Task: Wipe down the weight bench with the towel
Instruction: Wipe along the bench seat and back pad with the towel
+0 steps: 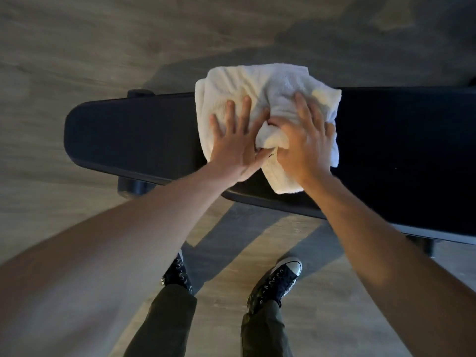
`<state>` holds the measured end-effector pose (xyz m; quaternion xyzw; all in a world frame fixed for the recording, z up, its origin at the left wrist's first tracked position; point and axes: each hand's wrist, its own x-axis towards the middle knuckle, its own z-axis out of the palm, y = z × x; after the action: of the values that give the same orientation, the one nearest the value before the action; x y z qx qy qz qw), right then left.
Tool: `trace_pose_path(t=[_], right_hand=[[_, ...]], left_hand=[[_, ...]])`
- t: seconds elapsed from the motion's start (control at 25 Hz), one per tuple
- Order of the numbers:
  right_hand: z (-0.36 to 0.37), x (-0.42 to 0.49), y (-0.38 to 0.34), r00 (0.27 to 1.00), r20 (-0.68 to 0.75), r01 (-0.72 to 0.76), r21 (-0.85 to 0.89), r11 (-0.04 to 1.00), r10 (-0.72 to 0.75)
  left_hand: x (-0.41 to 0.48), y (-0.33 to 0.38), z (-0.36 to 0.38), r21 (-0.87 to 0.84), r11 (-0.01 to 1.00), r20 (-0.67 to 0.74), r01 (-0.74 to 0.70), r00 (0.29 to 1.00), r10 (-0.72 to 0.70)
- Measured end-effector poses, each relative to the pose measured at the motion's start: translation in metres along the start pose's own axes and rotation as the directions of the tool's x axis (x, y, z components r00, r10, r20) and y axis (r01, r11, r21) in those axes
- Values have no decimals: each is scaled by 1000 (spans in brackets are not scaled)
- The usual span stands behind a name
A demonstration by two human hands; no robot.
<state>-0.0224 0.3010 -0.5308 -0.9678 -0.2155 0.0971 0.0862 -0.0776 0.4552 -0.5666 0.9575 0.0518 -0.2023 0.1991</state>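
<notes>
Head view: white towel (278, 81) lies bunched across the middle of the black bench (134, 130). Left hand (231, 145) flat, fingers spread, presses its left half. Right hand (304, 148) flat, presses the right half. Hands side by side, fold bunched up between thumbs. Wood floor (77, 60) below.

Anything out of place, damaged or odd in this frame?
Nothing stands out. The white towel is bunched and overhangs the far edge of the black bench, which suits wiping; the left hand and right hand press on it. No spill or damage shows.
</notes>
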Motion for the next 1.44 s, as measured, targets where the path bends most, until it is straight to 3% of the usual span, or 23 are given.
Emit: trace_pose_path(t=[0.28,0.48,0.76,1.0,1.2,1.44], right_hand=[[-24,26,20,998,58,3,-15,1000,-2],[-16,-53,20,999,24,-43,22,999,43],[-4,-156,23,995,45,-91,55,994,89],[-13,-108,49,993,-48,-98,103,990,104],[-47,-23,90,995,-5,-102,41,994,102],[-74,37,120,985,110,-135,29,990,131]], left_hand=[[29,22,-12,26,999,35,22,999,-23],[-37,22,23,5,986,-66,-165,984,165],[-121,57,71,31,993,-31,-110,993,111],[-69,71,48,58,992,-23,-108,994,110],[17,102,7,9,997,-28,-76,997,77],[68,133,-22,21,1000,103,15,995,-17]])
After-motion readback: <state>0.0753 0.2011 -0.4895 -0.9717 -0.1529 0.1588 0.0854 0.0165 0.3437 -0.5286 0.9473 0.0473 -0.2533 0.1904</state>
